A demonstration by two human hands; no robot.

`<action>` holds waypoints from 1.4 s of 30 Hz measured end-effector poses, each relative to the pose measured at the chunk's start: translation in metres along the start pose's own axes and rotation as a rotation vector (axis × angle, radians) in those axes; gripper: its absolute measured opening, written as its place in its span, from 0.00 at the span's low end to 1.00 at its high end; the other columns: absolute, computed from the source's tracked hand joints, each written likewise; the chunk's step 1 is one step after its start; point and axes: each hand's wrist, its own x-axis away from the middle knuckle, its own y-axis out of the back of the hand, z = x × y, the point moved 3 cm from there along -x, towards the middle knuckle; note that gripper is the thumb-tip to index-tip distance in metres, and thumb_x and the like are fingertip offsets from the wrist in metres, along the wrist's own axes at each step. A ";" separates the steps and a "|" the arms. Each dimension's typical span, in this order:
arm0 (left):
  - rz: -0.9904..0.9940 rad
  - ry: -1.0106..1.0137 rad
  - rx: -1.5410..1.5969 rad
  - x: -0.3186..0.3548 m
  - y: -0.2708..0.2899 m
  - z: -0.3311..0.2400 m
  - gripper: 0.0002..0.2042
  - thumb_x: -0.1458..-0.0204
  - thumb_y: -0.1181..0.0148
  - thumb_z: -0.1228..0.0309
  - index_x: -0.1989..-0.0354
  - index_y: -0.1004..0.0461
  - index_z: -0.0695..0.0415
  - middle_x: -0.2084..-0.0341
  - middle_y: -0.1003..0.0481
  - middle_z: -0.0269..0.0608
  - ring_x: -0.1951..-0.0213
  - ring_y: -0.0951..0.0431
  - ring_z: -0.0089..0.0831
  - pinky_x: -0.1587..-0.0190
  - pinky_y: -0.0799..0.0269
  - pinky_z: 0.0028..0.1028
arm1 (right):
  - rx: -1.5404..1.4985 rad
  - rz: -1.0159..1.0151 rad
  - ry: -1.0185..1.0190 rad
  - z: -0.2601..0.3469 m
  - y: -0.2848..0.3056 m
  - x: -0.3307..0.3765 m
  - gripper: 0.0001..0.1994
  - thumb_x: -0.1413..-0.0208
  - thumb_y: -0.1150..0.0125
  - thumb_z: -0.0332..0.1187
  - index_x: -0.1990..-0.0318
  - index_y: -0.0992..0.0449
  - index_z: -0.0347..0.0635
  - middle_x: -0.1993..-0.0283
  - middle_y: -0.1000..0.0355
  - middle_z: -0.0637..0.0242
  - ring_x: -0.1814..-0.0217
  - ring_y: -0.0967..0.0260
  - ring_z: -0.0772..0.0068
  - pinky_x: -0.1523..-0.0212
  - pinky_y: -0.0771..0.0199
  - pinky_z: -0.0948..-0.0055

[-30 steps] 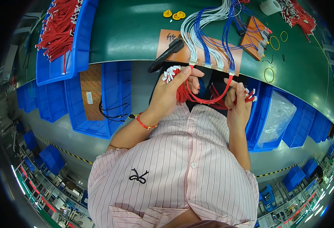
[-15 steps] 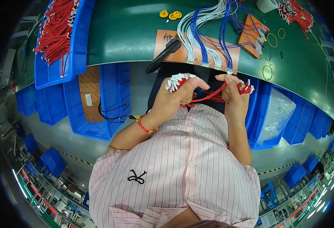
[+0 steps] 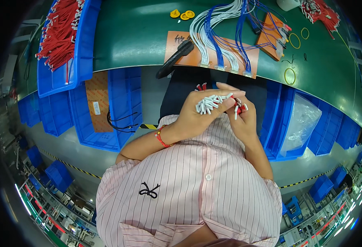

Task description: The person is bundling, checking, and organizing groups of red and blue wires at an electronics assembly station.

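Note:
In front of my chest, just off the table's near edge, my two hands meet. My left hand [image 3: 191, 119] is closed around a bundle of red wires with white connectors [image 3: 206, 105], whose ends stick out on top. Closed on a smaller group of red wires with white connectors [image 3: 240, 109], my right hand [image 3: 246, 128] touches the left one's fingertips. A few red wire ends [image 3: 200, 87] show beyond the left hand. The rest of the wires is hidden by my palms and fingers.
On the green table [image 3: 131, 37] lie an orange sheet [image 3: 170, 51], a black-handled tool [image 3: 174, 59], a white-and-blue wire harness [image 3: 207, 31], yellow caps [image 3: 184, 16] and yellow rubber bands [image 3: 290, 76]. A blue bin [image 3: 86, 45] of red wires stands left. Blue crates [image 3: 90, 138] sit below.
My hands have come together: the right moved left and down, the left slightly right and down. The red wires stretched between them no longer show.

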 end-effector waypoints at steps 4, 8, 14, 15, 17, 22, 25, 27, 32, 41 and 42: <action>-0.112 -0.041 -0.038 0.002 0.022 -0.003 0.10 0.40 0.41 0.72 0.55 0.20 0.64 0.59 0.21 0.42 0.64 0.26 0.19 0.63 0.31 0.19 | -0.115 0.174 -0.144 0.011 0.017 0.010 0.19 0.36 0.48 0.29 0.38 0.31 0.33 0.50 0.24 0.59 0.51 0.27 0.71 0.46 0.31 0.75; -0.171 -0.155 0.284 0.001 0.035 -0.016 0.14 0.34 0.51 0.66 0.62 0.24 0.65 0.67 0.23 0.46 0.83 0.37 0.14 0.74 0.39 0.16 | -0.351 0.173 -0.290 -0.005 0.042 0.025 0.21 0.34 0.49 0.34 0.38 0.32 0.30 0.71 0.34 0.73 0.69 0.40 0.82 0.65 0.38 0.78; -0.280 -0.037 0.188 0.001 0.055 -0.017 0.16 0.34 0.51 0.63 0.67 0.26 0.63 0.82 0.33 0.31 0.84 0.44 0.13 0.81 0.49 0.18 | -0.494 -0.029 -0.215 -0.035 0.064 0.027 0.14 0.34 0.50 0.33 0.50 0.26 0.30 0.75 0.39 0.76 0.80 0.52 0.86 0.78 0.54 0.80; -0.340 -0.015 0.094 0.000 0.054 -0.009 0.17 0.35 0.48 0.62 0.68 0.23 0.64 0.84 0.36 0.27 0.83 0.44 0.12 0.80 0.50 0.18 | -0.631 -0.093 -0.228 -0.038 0.065 0.024 0.11 0.35 0.49 0.34 0.57 0.27 0.34 0.77 0.39 0.76 0.84 0.55 0.87 0.81 0.59 0.80; -0.336 0.086 0.013 -0.002 0.052 0.002 0.16 0.37 0.45 0.62 0.67 0.21 0.63 0.85 0.37 0.24 0.82 0.43 0.11 0.80 0.50 0.18 | -1.005 -0.082 -0.211 -0.037 0.063 0.018 0.10 0.35 0.48 0.35 0.58 0.28 0.36 0.77 0.39 0.75 0.85 0.55 0.87 0.82 0.58 0.80; -0.353 0.159 0.026 -0.008 0.040 0.012 0.13 0.39 0.42 0.64 0.64 0.20 0.63 0.86 0.41 0.20 0.85 0.47 0.09 0.82 0.54 0.17 | -1.273 0.059 -0.122 -0.029 0.058 0.013 0.09 0.35 0.50 0.35 0.57 0.32 0.38 0.74 0.34 0.68 0.87 0.56 0.87 0.85 0.56 0.81; -0.357 0.159 0.052 -0.012 0.044 0.015 0.13 0.39 0.41 0.64 0.64 0.20 0.63 0.86 0.41 0.20 0.85 0.47 0.09 0.83 0.54 0.17 | -1.229 0.121 -0.059 -0.027 0.055 0.011 0.11 0.36 0.48 0.36 0.55 0.32 0.36 0.71 0.31 0.65 0.88 0.57 0.87 0.86 0.55 0.81; -0.362 0.156 0.057 -0.013 0.045 0.015 0.13 0.40 0.41 0.64 0.65 0.20 0.63 0.86 0.41 0.20 0.85 0.47 0.09 0.83 0.54 0.17 | -1.217 0.130 -0.030 -0.024 0.054 0.010 0.14 0.37 0.47 0.36 0.52 0.32 0.34 0.70 0.30 0.63 0.89 0.58 0.87 0.86 0.55 0.82; -0.360 0.133 0.056 -0.013 0.041 0.009 0.13 0.38 0.43 0.65 0.66 0.19 0.62 0.86 0.41 0.19 0.82 0.46 0.10 0.80 0.55 0.18 | -1.121 0.169 -0.058 -0.026 0.052 0.013 0.19 0.39 0.46 0.33 0.46 0.33 0.27 0.67 0.26 0.56 0.89 0.57 0.89 0.87 0.56 0.82; -0.419 0.074 0.049 -0.017 0.039 0.011 0.13 0.39 0.43 0.67 0.69 0.20 0.64 0.88 0.38 0.23 0.83 0.43 0.11 0.80 0.52 0.18 | -0.500 0.119 -0.237 -0.006 0.024 0.002 0.15 0.35 0.46 0.34 0.51 0.23 0.29 0.80 0.39 0.78 0.81 0.50 0.90 0.79 0.57 0.85; -0.418 0.077 0.056 -0.017 0.038 0.011 0.13 0.39 0.43 0.67 0.69 0.20 0.64 0.87 0.37 0.24 0.83 0.43 0.12 0.80 0.52 0.18 | -0.497 0.117 -0.246 -0.004 0.023 0.001 0.15 0.35 0.46 0.34 0.50 0.23 0.29 0.79 0.38 0.78 0.81 0.51 0.90 0.80 0.57 0.85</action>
